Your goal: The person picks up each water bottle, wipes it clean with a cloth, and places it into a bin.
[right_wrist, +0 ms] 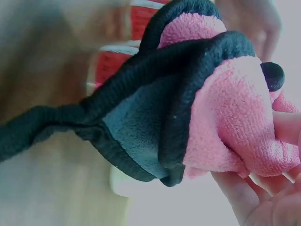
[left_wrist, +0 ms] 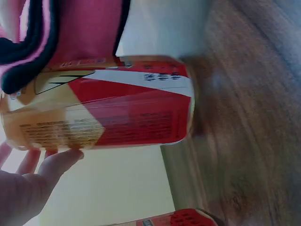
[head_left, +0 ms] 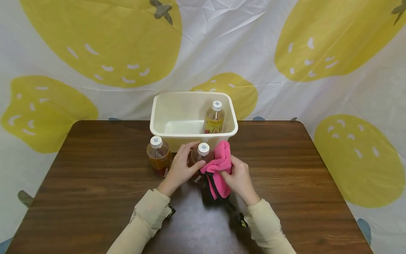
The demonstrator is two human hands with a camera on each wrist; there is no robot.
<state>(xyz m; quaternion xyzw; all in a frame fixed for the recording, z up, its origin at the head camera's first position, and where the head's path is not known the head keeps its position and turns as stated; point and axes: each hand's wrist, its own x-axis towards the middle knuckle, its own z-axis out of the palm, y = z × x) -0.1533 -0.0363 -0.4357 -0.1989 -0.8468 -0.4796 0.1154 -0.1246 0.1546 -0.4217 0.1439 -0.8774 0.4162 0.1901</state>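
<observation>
1. Lemon-print fabric (head_left: 104,42) hangs behind a dark wood-grain table (head_left: 301,197).
2. Left hand (head_left: 180,167) grips a white-capped drink bottle (left_wrist: 136,106) in front of a cream plastic bin (head_left: 180,141).
3. Right hand (head_left: 239,176) clutches a black-edged pink cloth (head_left: 221,163) against that bottle.
4. One similar bottle (head_left: 214,120) stands inside the bin, at its right; another (head_left: 158,158) stands left of the left hand.
</observation>
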